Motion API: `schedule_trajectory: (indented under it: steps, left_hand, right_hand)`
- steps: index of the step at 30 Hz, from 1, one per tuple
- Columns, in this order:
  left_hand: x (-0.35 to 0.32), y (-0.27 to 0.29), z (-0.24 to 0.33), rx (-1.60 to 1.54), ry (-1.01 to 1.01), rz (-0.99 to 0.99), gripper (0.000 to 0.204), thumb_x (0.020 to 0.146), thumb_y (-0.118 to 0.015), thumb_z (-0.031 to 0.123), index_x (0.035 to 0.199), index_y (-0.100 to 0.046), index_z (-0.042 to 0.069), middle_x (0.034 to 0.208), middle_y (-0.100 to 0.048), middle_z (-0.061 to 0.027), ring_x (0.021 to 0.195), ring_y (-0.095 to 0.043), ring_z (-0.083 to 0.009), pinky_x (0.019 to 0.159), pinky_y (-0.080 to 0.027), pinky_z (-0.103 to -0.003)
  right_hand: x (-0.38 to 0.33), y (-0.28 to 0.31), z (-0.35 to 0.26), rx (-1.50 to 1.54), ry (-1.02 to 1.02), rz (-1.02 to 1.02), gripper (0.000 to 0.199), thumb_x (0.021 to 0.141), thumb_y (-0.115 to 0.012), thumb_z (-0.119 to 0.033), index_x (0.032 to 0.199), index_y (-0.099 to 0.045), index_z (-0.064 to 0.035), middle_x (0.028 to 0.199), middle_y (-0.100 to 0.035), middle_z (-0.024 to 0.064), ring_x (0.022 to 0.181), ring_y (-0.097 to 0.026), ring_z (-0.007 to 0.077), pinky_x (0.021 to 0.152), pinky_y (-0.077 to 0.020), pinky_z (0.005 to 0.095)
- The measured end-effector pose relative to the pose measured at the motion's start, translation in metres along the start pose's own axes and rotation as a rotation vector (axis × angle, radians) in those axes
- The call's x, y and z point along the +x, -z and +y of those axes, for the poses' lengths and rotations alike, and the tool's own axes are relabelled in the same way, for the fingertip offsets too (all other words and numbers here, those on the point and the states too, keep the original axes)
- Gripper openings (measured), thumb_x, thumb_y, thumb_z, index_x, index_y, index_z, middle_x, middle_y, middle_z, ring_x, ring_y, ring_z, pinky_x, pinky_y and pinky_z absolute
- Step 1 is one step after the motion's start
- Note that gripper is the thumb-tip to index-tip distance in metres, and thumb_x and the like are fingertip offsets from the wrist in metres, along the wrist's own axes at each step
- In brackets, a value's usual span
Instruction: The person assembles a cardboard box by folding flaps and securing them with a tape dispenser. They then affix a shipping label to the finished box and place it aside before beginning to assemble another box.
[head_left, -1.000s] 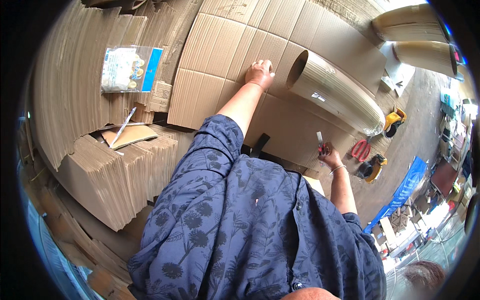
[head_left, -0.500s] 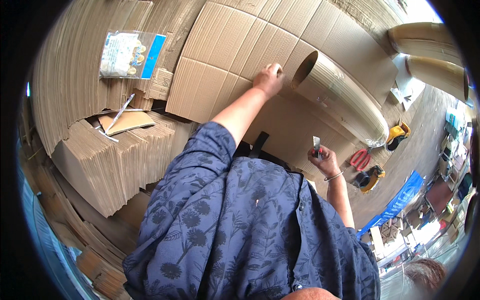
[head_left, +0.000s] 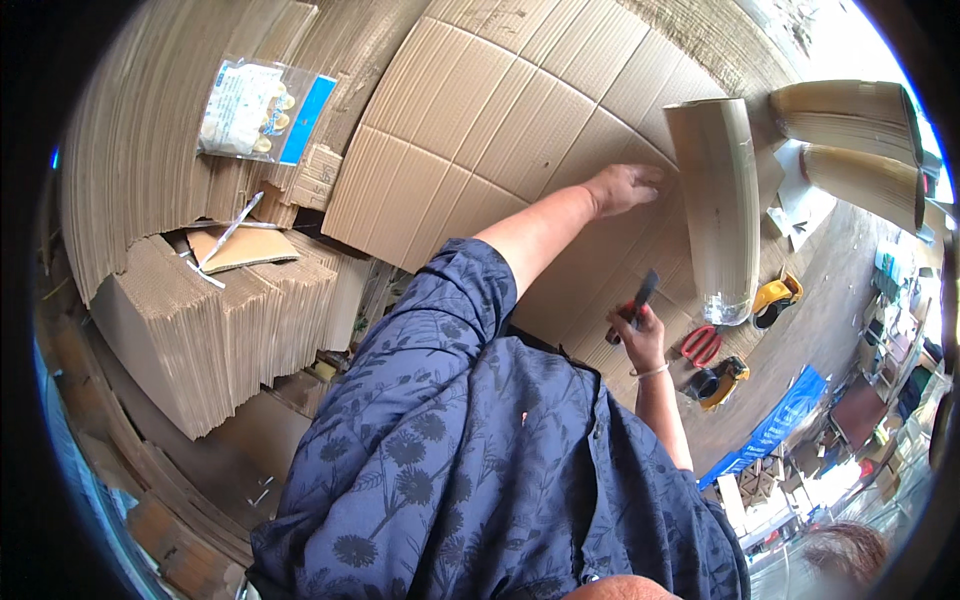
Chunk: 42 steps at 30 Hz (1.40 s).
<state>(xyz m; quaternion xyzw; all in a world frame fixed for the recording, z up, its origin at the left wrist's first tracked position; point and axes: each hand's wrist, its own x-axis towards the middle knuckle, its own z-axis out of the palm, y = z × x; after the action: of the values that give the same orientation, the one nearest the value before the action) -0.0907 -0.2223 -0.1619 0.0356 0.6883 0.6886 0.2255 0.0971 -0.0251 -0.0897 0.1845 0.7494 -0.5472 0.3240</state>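
My left hand reaches over a flat creased cardboard sheet, its fingers stretched out and a little blurred. Just beyond the fingertips lies a rolled cardboard tube, apart from the hand, with clear film or tape around it. Lower on the sheet, my right hand is closed around a utility knife with a red and black handle. The blade end points up and away from me. Red-handled scissors lie to the right of this hand.
Two yellow tape dispensers rest at the right. Two more cardboard rolls lie at the far right. Tall cardboard stacks stand on the left, carrying a clear bag with a blue strip.
The tube has swung round and shifted right, its far end now pointing away from me. My left hand has moved right after it. The knife in my right hand has tilted.
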Motion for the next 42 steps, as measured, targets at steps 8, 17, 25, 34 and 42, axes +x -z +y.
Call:
schedule_trajectory:
  steps: [8,17,25,34,42]
  left_hand:
    - [-0.101,0.145,-0.076,1.116,-0.272,0.612,0.058,0.081,-0.072,0.023,0.134,-0.051,0.013,0.139,-0.046,-0.0101,0.132,-0.039,-0.0331,0.109,-0.033,-0.046]
    - [-0.137,0.149,-0.098,1.331,-0.089,0.469,0.071,0.08,-0.068,0.035,0.144,-0.04,0.018,0.152,-0.03,-0.0094,0.141,-0.025,-0.0325,0.114,-0.019,-0.054]
    - [-0.135,0.148,-0.095,1.308,-0.09,0.486,0.07,0.08,-0.069,0.037,0.142,-0.042,0.02,0.151,-0.033,-0.0089,0.14,-0.027,-0.0316,0.114,-0.022,-0.053]
    - [-0.135,0.15,-0.09,1.314,-0.083,0.479,0.067,0.08,-0.069,0.04,0.14,-0.044,0.021,0.148,-0.035,-0.0083,0.139,-0.029,-0.0311,0.113,-0.023,-0.052]
    - [-0.135,0.152,-0.094,1.289,-0.091,0.48,0.068,0.081,-0.067,0.038,0.142,-0.042,0.022,0.15,-0.034,-0.0084,0.14,-0.028,-0.0304,0.114,-0.021,-0.052]
  right_hand:
    - [0.159,-0.005,-0.096,-0.312,0.314,0.132,0.06,0.086,-0.06,-0.017,0.142,-0.038,-0.0122,0.08,-0.064,0.0134,0.068,-0.066,0.0234,0.063,-0.0528,0.0369]
    - [0.335,0.0,-0.185,-0.272,0.322,0.233,0.066,0.086,-0.051,-0.011,0.148,-0.027,-0.0117,0.084,-0.065,0.0167,0.055,-0.067,0.0235,0.053,-0.055,0.0379]
    - [0.387,-0.016,-0.202,-0.211,0.27,0.234,0.064,0.088,-0.044,-0.006,0.149,-0.027,-0.0127,0.066,-0.06,0.0099,0.044,-0.059,0.0213,0.042,-0.0504,0.0363]
    - [0.385,-0.024,-0.21,-0.262,0.278,0.279,0.049,0.085,-0.041,-0.001,0.134,-0.04,-0.0066,0.068,-0.059,0.0097,0.047,-0.061,0.0218,0.042,-0.05,0.0372]
    - [0.397,-0.025,-0.209,-0.185,0.264,0.265,0.047,0.085,-0.042,-0.001,0.131,-0.041,-0.0059,0.07,-0.057,0.0092,0.047,-0.059,0.0204,0.039,-0.0507,0.035]
